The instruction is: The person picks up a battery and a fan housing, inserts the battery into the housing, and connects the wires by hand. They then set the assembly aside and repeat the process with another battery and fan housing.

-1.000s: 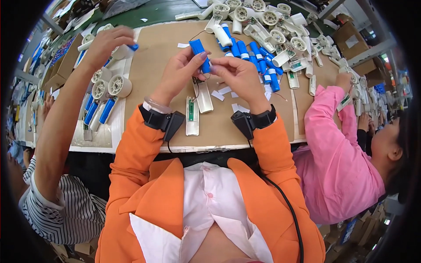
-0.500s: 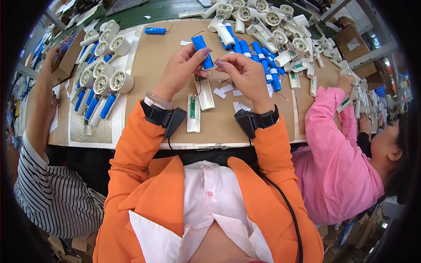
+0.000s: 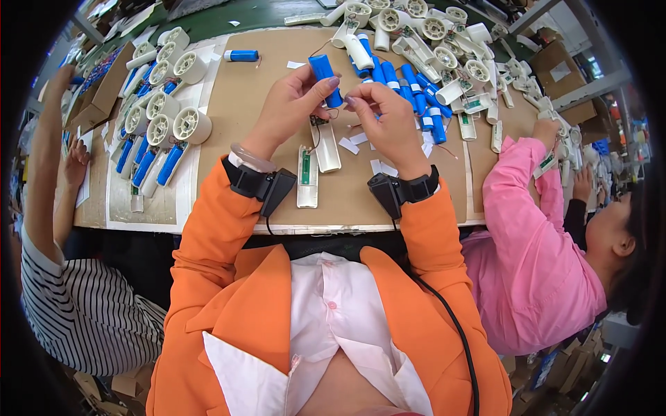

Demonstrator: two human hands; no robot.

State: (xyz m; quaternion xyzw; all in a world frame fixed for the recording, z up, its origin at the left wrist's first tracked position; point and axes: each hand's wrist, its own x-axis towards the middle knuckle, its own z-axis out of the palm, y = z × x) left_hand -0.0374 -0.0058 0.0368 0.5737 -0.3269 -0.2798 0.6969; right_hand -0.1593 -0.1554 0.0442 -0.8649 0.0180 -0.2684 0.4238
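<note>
Since 1 second ago, the left co-worker's arm [image 3: 43, 166] has swung back toward a cardboard box [image 3: 104, 105] containing small blue pieces [image 3: 103, 71], and 1 loose blue cylinder [image 3: 241, 55] has come onto the desk [image 3: 243, 104]. The left hand [image 3: 302, 104] clamps a wired blue cylinder [image 3: 322, 73] above the desk; the right hand [image 3: 383, 119] sits just beside, its grip on any wire impossible to tell. Nearer, 1 open white shell [image 3: 307, 198] holds a green board [image 3: 306, 168].
</note>
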